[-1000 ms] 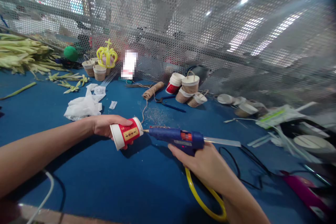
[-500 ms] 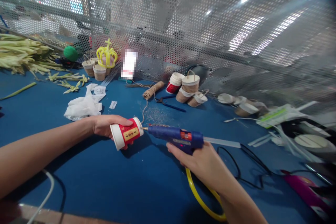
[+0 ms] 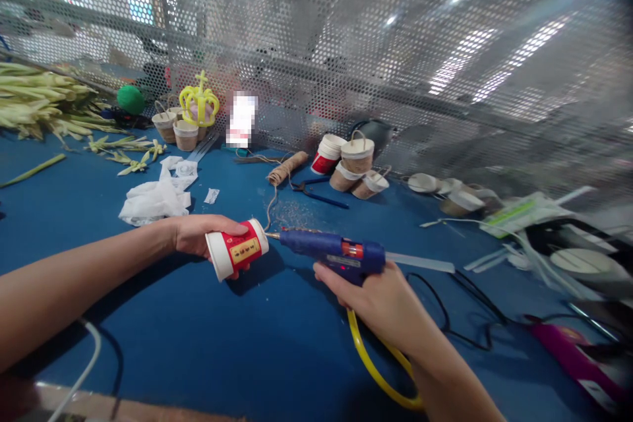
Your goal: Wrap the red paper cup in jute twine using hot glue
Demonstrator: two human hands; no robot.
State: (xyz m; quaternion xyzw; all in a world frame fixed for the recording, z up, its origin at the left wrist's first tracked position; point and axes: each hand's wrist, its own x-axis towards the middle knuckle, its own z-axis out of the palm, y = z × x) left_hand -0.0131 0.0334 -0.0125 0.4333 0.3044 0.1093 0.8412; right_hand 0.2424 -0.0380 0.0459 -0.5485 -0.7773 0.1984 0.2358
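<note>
My left hand (image 3: 202, 235) is closed round a red and white paper cup (image 3: 236, 249), held on its side above the blue table (image 3: 208, 336) with its rim toward me. My right hand (image 3: 378, 300) grips a blue hot glue gun (image 3: 332, 252) by the handle. The gun's metal tip touches the cup's bottom edge. A clear glue stick (image 3: 420, 263) pokes out of the gun's back and a yellow cable (image 3: 373, 369) hangs below it. Twine runs from the cup's base to a twine spool (image 3: 287, 168) farther back.
Twine-wrapped cups (image 3: 357, 168) lie mid-table beside blue-handled pliers (image 3: 316, 192). At the back left are small cups with a yellow crown (image 3: 199, 103), a green ball (image 3: 131, 99), green leaves (image 3: 44, 102) and a white plastic bag (image 3: 155, 198). A perforated metal screen (image 3: 346, 46) stands behind; cables and clutter at right.
The glue gun has edged left until its tip meets the cup's bottom edge. The cup stays in my left hand, almost still.
</note>
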